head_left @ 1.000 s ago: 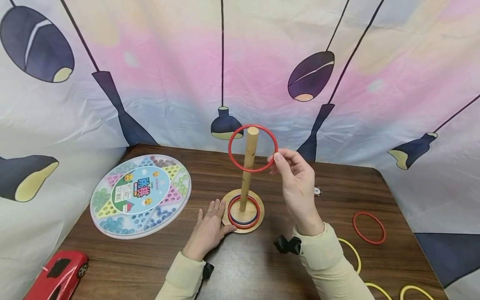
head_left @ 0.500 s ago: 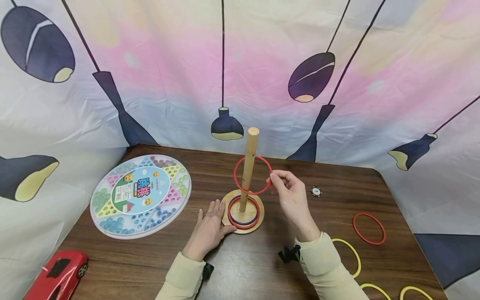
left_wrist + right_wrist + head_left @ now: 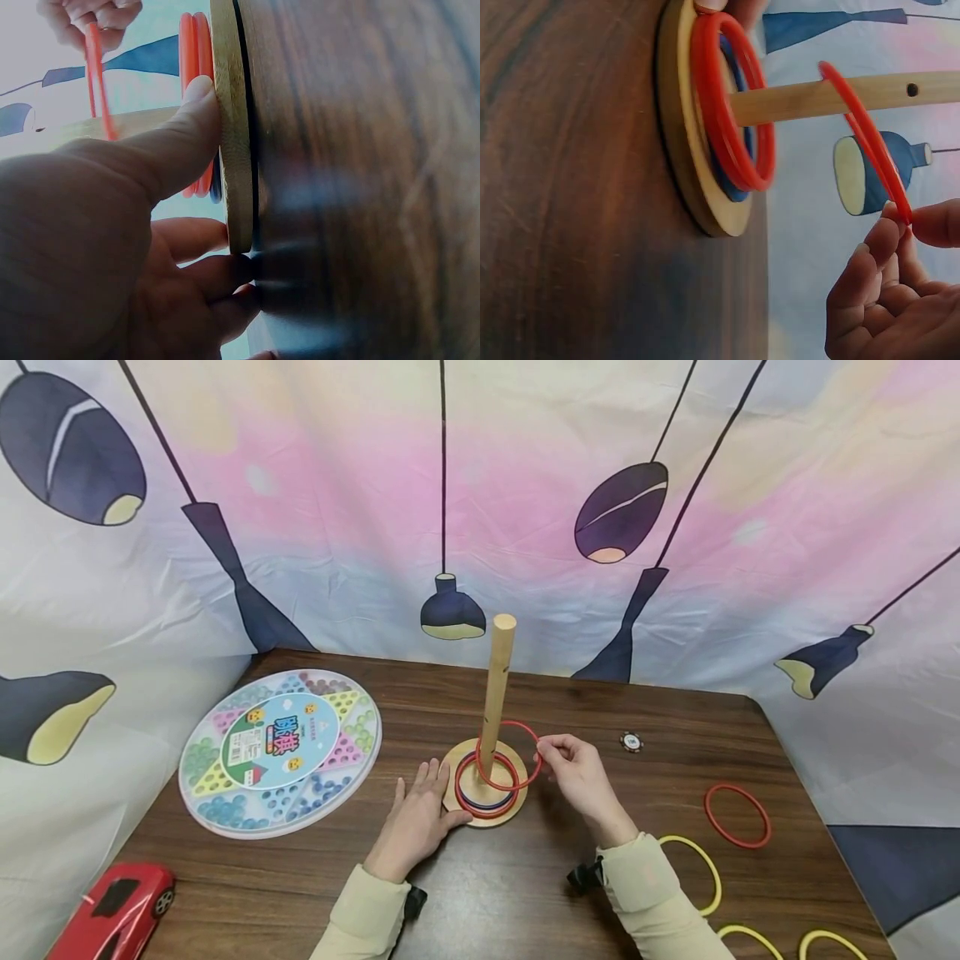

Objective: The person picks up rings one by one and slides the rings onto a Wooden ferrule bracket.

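A ring-toss stand has an upright wooden peg (image 3: 498,677) on a round wooden base (image 3: 724,217). Around the peg's foot lie red rings (image 3: 712,97) with a blue ring (image 3: 735,193) beneath them. My right hand (image 3: 585,781) pinches another red ring (image 3: 862,120) by its right edge, between thumb and fingers. That ring encircles the lower part of the peg, tilted and held above the stacked rings. My left hand (image 3: 416,818) rests against the left side of the base, fingers fairly straight, its thumb on the front rim.
On the right lie a red ring (image 3: 731,787), several yellow rings (image 3: 717,877) and a poker chip (image 3: 632,742). A round Chinese checkers box (image 3: 281,752) sits to the left, with a red toy car (image 3: 116,910) nearer. A printed cloth hangs behind the table.
My right hand has moved down with the red ring, from level with the peg's top to near its foot. The left hand stays in place on the base.
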### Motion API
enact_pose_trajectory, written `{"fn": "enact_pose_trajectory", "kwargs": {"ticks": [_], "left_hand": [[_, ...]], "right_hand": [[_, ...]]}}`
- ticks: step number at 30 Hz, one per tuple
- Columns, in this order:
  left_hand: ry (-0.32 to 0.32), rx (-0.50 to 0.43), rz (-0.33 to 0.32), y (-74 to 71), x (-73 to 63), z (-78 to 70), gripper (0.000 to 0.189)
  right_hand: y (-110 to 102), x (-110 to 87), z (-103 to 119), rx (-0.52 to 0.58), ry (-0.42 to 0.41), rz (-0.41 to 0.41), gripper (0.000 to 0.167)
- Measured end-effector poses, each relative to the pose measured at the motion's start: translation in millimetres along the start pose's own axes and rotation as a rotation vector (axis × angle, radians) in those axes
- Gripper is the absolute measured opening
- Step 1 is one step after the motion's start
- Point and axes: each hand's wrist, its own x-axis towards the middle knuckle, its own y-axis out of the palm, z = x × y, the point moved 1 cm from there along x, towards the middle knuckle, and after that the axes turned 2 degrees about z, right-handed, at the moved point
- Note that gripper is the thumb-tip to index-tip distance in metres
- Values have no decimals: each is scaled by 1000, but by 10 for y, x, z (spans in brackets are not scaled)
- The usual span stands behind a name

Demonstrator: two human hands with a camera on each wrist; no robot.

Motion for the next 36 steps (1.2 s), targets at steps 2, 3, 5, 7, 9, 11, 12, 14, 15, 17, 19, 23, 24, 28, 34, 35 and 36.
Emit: {"fn": "enact_pose_trajectory", "kwargs": {"ticks": [2, 3, 5, 7, 9, 11, 12, 14, 15, 17, 19, 23, 24, 28, 34, 35, 36], "left_hand": [[5, 5, -7, 3, -3, 2, 83], [7, 8, -10, 5, -4, 3, 83], [9, 11, -13, 7, -6, 3, 83], [10, 12, -13, 7, -6, -1, 83], [10, 12, -11, 4, -5, -4, 83], [10, 12, -11, -1, -4, -9, 83], [11, 12, -11, -4, -4, -11, 83], [12, 11, -12, -9, -3, -14, 83], [12, 10, -12, -10, -3, -15, 83], [13, 12, -13, -12, -4, -16, 83], [11, 10, -10, -10, -6, -15, 84], [8, 10, -11, -5, -7, -7, 84], [8, 11, -12, -4, -7, -6, 83], [6, 12, -9, 0, -6, -6, 83], [2, 4, -1, -2, -4, -4, 83], [1, 1, 0, -2, -4, -3, 83], [0, -2, 0, -2, -4, -2, 83]], "right_hand": [[27, 3, -34, -1, 1, 16, 20], [40, 2, -49, -2, 4, 26, 20], [68, 2, -83, -8, 13, 45, 21], [90, 1, -115, -14, 28, 59, 22], [106, 4, -148, -26, 41, 68, 21], [114, 9, -174, -39, 47, 76, 21], [117, 13, -188, -44, 48, 80, 21], [122, 19, -208, -55, 47, 85, 22], [125, 22, -217, -59, 47, 86, 22], [133, 26, -232, -63, 50, 86, 21], [143, 23, -243, -68, 57, 83, 20], [164, 26, -270, -73, 69, 78, 18], [167, 28, -277, -73, 71, 77, 17], [178, 38, -302, -68, 77, 76, 17], [191, 41, -317, -65, 83, 89, 18], [194, 38, -315, -65, 86, 94, 18], [199, 37, -318, -71, 83, 100, 19]]}}
